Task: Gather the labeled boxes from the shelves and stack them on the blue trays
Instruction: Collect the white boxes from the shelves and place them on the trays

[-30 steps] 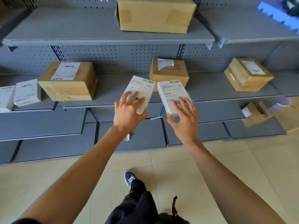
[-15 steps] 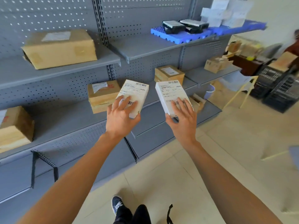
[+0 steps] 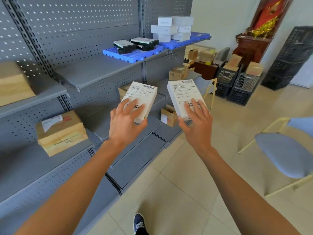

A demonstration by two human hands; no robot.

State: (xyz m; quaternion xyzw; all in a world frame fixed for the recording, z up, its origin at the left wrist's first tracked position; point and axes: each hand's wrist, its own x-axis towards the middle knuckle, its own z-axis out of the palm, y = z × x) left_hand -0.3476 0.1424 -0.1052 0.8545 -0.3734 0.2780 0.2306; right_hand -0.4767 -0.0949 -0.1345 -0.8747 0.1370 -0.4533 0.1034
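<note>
My left hand (image 3: 124, 122) grips a white labeled box (image 3: 142, 95) from above, thumb under its near end. A second white labeled box (image 3: 184, 94) is held the same way by my right hand (image 3: 197, 121). Both boxes are in the air in front of the grey shelves. Ahead on an upper shelf lies a blue tray (image 3: 128, 55) carrying black boxes (image 3: 135, 44). Beside it a second blue tray (image 3: 191, 39) bears a stack of white boxes (image 3: 171, 28).
Brown cardboard boxes sit on the shelves, one at the left (image 3: 59, 133), one low at the middle (image 3: 168, 115). A light blue chair (image 3: 284, 155) stands at the right. Black crates (image 3: 237, 87) and more cartons are at the back.
The view has turned right along the shelves and moved closer to the blue trays. Both hands keep hold of their white boxes.
</note>
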